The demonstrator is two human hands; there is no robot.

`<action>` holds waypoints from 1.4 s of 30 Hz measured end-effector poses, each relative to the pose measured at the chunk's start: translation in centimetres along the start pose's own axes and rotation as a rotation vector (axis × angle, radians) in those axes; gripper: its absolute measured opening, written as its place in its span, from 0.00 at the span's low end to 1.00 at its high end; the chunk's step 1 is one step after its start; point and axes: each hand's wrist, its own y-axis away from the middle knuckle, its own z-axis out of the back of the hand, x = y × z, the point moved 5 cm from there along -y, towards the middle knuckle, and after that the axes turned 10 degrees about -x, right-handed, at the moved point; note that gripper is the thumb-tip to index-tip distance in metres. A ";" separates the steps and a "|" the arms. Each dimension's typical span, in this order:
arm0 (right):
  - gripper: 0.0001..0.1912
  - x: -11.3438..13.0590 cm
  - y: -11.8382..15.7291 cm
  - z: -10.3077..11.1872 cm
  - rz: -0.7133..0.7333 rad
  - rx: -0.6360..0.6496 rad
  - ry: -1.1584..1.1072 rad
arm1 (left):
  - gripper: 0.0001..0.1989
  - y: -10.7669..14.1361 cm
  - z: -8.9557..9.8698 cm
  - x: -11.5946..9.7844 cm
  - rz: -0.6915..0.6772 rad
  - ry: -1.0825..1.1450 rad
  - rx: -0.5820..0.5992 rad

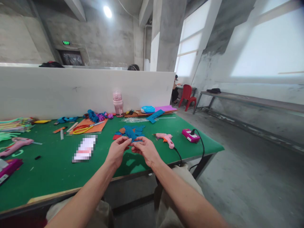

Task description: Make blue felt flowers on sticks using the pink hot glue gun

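Observation:
Both hands meet over the green table, fingertips pinched together on a blue piece. My left hand grips its lower left side with thumb and fingers. Close beside it, my right hand pinches the same piece from the right. Just beyond the fingers lie more blue cut pieces, with a red piece at their left. A pink glue gun rests on its side to the right of my right hand. Where the held piece ends and the loose pieces begin is hard to tell.
The green table holds red-and-yellow-handled scissors, a blurred phone-like object, a pink bottle and a magenta box with a black cable. Another pink glue gun lies far left. A white partition stands behind.

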 end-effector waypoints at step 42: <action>0.19 -0.8 0.3 -1.0 -0.216 0.163 -0.213 | 0.09 0.2 -0.1 -1.2 0.168 0.167 0.096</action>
